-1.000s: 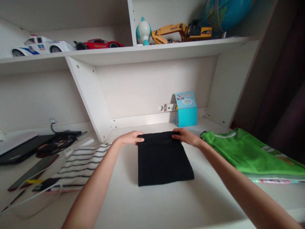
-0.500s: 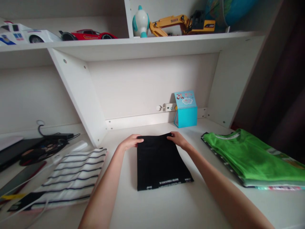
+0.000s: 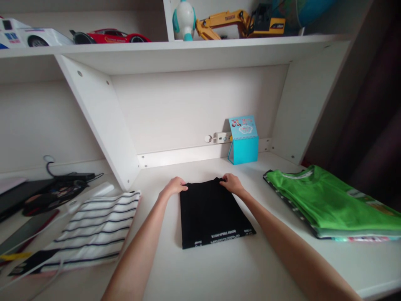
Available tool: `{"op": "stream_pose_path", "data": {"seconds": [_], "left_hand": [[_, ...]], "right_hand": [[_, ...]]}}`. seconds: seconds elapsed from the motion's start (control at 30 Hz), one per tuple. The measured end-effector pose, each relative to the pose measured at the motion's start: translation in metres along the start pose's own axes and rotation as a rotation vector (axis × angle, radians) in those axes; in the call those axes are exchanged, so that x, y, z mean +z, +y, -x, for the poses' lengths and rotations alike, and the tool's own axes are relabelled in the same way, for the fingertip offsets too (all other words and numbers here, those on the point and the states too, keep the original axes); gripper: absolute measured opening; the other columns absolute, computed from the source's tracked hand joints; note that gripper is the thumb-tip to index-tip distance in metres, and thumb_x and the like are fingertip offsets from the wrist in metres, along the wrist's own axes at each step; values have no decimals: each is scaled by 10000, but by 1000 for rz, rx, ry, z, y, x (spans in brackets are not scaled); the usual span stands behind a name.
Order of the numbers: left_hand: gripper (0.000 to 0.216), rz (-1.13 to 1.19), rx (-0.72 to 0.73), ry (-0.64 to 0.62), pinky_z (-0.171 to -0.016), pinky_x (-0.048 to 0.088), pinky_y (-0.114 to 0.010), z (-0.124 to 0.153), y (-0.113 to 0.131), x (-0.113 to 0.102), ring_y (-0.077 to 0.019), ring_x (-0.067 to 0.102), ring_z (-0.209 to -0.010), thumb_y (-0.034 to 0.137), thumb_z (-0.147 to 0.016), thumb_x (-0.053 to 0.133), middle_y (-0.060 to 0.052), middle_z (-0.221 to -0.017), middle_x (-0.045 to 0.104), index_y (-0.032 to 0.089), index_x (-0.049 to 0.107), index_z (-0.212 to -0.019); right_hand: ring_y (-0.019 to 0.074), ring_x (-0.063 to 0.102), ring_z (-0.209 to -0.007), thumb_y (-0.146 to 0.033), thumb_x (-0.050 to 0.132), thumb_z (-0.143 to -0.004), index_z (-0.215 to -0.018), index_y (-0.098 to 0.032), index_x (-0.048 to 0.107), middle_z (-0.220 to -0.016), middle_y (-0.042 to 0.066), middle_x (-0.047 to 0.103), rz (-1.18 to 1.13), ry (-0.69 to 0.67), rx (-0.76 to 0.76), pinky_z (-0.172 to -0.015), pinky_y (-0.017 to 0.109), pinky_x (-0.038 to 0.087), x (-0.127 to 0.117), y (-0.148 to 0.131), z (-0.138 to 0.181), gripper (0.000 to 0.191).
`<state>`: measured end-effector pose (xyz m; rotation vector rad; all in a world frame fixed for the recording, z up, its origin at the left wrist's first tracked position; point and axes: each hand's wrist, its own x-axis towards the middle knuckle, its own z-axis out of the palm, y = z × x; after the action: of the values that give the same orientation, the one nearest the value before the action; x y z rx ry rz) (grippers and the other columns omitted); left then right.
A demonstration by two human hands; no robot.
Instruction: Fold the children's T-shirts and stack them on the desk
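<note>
A folded black garment (image 3: 213, 213) lies on the white desk in the middle of the head view, with white lettering along its near edge. My left hand (image 3: 175, 186) pinches its far left corner between thumb and fingers. At the far right corner, my right hand (image 3: 231, 184) grips the cloth the same way. Between the two hands the far edge looks slightly wavy. Fingers tucked under or behind the cloth are partly hidden.
On the right is a stack of folded clothes topped by a green shirt (image 3: 332, 200). Striped clothing (image 3: 97, 230) lies left, near cables and a power strip (image 3: 90, 196). A blue desk calendar (image 3: 245, 148) stands behind; toys, including a yellow excavator (image 3: 225, 19), sit on the shelf above.
The garment's far edge has come slightly lower and toward me, with both hands still holding its corners. The view has tilted down a little, so the shelf and toys sit higher.
</note>
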<state>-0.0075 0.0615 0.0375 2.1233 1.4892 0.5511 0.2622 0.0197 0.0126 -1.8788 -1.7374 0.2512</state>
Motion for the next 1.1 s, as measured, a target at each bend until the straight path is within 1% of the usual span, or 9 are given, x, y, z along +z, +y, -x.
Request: {"op": "stream_pose_path", "data": {"seconds": [0.1,0.27,0.33,0.43,0.6,0.67,0.77,0.93,1.1], "left_hand": [[184,-6,52,25,-744,460,-280,5,18,-15,-219,623,-799,236,-625,660,-40,-804,662,152,669,-788],[260,105,400,455,-799,454,-273,33,73,-62,-171,572,-929,297,-749,560,-51,-1034,588,183,618,-975],[273,177,487,527,-819,450,-283,47,88,-78,-170,560,-955,326,-759,555,-50,-1054,581,179,597,-985],[277,177,477,353,-856,433,-299,60,90,-90,-177,563,-964,341,-753,554,-47,-1034,604,165,587,-965],[369,-208,168,-177,-816,439,-262,59,62,-82,-206,569,-1005,228,-663,589,-59,-1073,627,187,601,-1029],[478,-360,40,-265,-826,432,-259,59,58,-78,-214,575,-1009,207,-645,595,-73,-1118,617,199,574,-1122],[473,-358,73,-260,-879,404,-257,62,70,-71,-209,544,-1080,264,-731,530,-82,-1202,575,189,533,-1198],[445,-319,208,-339,-932,378,-270,70,102,-37,-217,514,-1126,351,-798,485,-76,-1255,537,180,540,-1205],[362,-466,132,-387,-966,347,-417,67,106,7,-272,464,-1172,279,-818,467,-109,-1269,518,199,577,-1154]], "right_hand": [[177,594,-749,-237,572,-737,-870,-130,629,-807,69,647,-58,67,-32,-668,249,417,-22,-10,3,179],[148,566,-808,-307,505,-805,-947,-153,545,-903,52,614,-267,394,-239,-700,244,440,-103,-39,21,213],[151,560,-789,-317,533,-790,-899,-171,541,-873,36,604,-370,568,-402,-700,264,448,-132,-51,45,183],[147,557,-785,-285,551,-793,-875,-181,546,-851,27,594,-348,569,-571,-723,271,449,-152,-67,95,133],[145,583,-909,-305,501,-853,-1043,-204,579,-1018,50,619,-171,-264,-752,-801,255,456,-147,-64,163,229],[154,591,-932,-347,465,-873,-1069,-209,589,-1034,46,633,-160,-413,-673,-818,264,459,-143,-50,168,270],[180,588,-963,-360,393,-896,-1084,-208,592,-1062,51,633,-144,-315,-511,-842,302,454,-132,-21,153,313],[206,499,-1123,-306,365,-894,-1160,-201,559,-1218,66,550,-7,-216,-429,-960,342,377,-96,27,119,345],[245,555,-965,-281,387,-893,-1010,-162,628,-999,111,628,255,-194,-375,-853,387,416,-77,15,146,293]]}}
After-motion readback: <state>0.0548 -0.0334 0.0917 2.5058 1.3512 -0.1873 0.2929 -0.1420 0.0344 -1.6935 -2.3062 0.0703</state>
